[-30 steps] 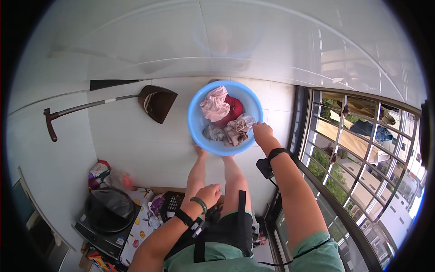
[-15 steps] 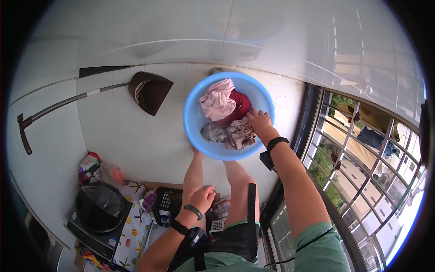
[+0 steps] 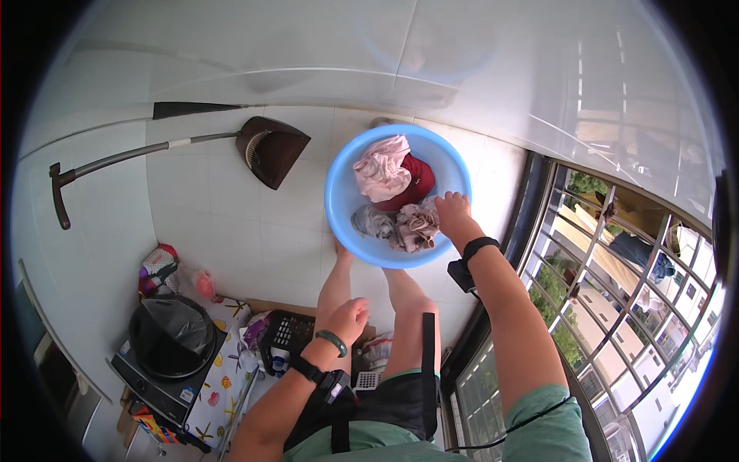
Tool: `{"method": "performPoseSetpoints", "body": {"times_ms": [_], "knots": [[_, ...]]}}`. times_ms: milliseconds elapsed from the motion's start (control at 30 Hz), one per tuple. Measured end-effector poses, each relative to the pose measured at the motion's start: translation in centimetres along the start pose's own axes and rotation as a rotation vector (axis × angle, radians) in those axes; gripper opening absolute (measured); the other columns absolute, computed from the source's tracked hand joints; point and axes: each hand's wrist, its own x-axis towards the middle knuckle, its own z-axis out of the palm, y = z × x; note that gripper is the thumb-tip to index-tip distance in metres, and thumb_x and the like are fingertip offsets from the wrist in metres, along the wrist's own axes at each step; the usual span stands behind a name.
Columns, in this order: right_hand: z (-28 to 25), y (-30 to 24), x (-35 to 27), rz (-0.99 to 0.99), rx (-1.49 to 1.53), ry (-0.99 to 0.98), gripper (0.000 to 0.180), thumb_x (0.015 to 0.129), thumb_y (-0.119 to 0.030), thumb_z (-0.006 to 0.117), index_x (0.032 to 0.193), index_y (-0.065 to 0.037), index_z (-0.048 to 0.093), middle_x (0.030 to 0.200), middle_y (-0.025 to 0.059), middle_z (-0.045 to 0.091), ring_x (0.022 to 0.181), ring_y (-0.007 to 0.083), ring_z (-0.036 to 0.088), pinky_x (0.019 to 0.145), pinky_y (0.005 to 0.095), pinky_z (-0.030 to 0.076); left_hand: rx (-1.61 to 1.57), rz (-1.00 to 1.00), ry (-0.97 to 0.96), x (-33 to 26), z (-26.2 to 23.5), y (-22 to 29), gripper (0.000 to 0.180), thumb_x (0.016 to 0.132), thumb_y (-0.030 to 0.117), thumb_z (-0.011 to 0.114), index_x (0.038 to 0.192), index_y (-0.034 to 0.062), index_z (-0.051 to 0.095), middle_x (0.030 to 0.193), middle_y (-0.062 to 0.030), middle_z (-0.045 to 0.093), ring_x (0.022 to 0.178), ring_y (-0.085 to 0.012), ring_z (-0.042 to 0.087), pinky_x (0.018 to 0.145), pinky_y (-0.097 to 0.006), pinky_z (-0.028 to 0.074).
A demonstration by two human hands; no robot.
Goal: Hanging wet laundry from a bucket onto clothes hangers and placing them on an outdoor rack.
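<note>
A round light-blue basin (image 3: 334, 202) holds several crumpled garments: a pale pink one (image 3: 382, 171), a dark red one (image 3: 416, 183), a light grey one (image 3: 374, 222) and a brownish-beige one (image 3: 416, 228). At the basin's right side, my right hand (image 3: 456, 214) has its fingers curled against the edge of the brownish-beige garment. Whether cloth is pinched in those fingertips is hidden. My left hand (image 3: 346, 319) hovers above my left leg, loosely closed, and nothing shows in it. Each wrist wears a black strap with a small device.
A brown long-handled dustpan (image 3: 273, 152) leans at the left. Lower left, a black pot (image 3: 171, 339) sits on a flat dark appliance beside a patterned cloth and a black plastic basket (image 3: 292, 333). A barred window (image 3: 616, 269) is on the right. My bare legs stand below the basin.
My right hand's fingers have drawn in from spread to curled beside the brownish-beige garment. The whole view has shifted slightly, so the room sits farther right. My left hand is slightly higher.
</note>
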Motion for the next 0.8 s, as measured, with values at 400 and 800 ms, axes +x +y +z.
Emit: {"method": "performPoseSetpoints", "body": {"times_ms": [400,800], "knots": [[-4.4,0.2,-6.8,0.307,0.502,-0.217,0.064,0.065,-0.035,0.069,0.112,-0.001,0.042,0.106,0.0186,0.057,0.1,0.0287,0.056,0.082,0.0375,0.046,-0.006,0.048,-0.08,-1.5,-2.3,2.6,0.021,0.082,0.01,0.054,0.101,0.0022,0.054,0.088,-0.0137,0.062,0.08,-0.0245,0.061,0.07,-0.032,0.048],[-3.8,0.6,-15.3,0.485,2.036,-0.307,0.04,0.072,-0.02,0.061,0.102,0.003,0.048,0.07,0.0066,0.052,0.051,0.0132,0.048,0.04,0.0258,0.037,-0.07,0.032,-0.068,-0.9,-6.1,6.4,0.024,0.081,0.019,0.058,0.099,0.0028,0.056,0.077,-0.0128,0.062,0.073,-0.024,0.06,0.065,-0.031,0.047]]}}
